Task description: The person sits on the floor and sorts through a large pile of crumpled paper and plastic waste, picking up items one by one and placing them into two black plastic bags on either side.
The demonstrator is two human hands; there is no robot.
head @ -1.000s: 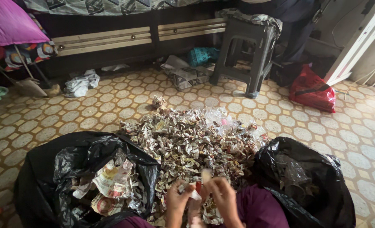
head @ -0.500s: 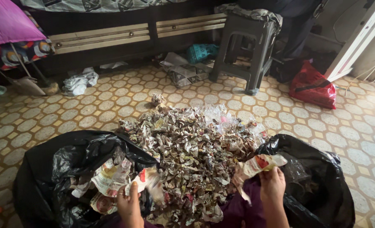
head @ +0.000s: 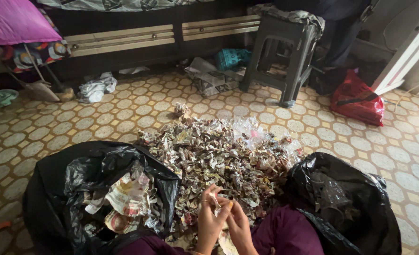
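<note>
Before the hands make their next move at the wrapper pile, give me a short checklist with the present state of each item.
1. Both hands meet over the near edge of the pile: ok.
2. Left hand and right hand pinch a small wrapper piece: ok.
3. How firm the grip is: cannot tell; the fingers hide most of the piece.
4. Left black bag mouth open, flattened wrappers inside: ok.
5. Right black bag mouth open: ok; contents cannot tell.
</note>
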